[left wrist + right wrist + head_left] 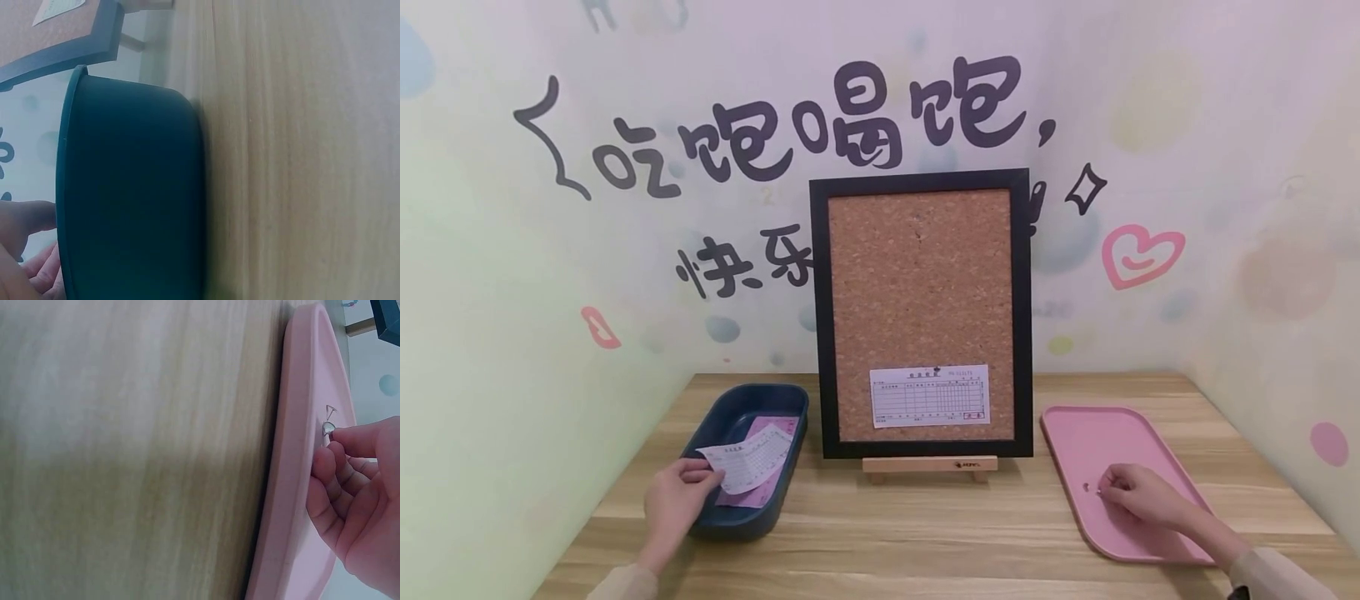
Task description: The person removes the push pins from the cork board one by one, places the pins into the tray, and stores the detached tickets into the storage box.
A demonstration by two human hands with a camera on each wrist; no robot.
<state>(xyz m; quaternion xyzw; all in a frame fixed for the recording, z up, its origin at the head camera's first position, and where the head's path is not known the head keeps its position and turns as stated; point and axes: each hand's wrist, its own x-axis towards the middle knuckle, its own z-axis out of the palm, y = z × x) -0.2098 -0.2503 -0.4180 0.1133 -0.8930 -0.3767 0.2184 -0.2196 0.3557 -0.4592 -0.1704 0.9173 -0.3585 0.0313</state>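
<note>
Left hand (677,500) pinches a slip (751,461) at the bin's (737,527) left edge; right hand (1142,497) (fingers together) pinches a metal piece (328,428).

Person, two bare hands, well apart, both reaching forward from lower edge. Left hand (679,500): back of hand up, leaning slightly right, thumb and fingers drawn into pinch; left wrist view crops it, other fingers seem bent. Right hand (1142,497): angled toward left, back of hand up, fingertips pinched, remaining fingers curled toward palm (375,537). Left sleeve (623,583) and right sleeve (1277,575) pale, ending behind wrists.
</note>
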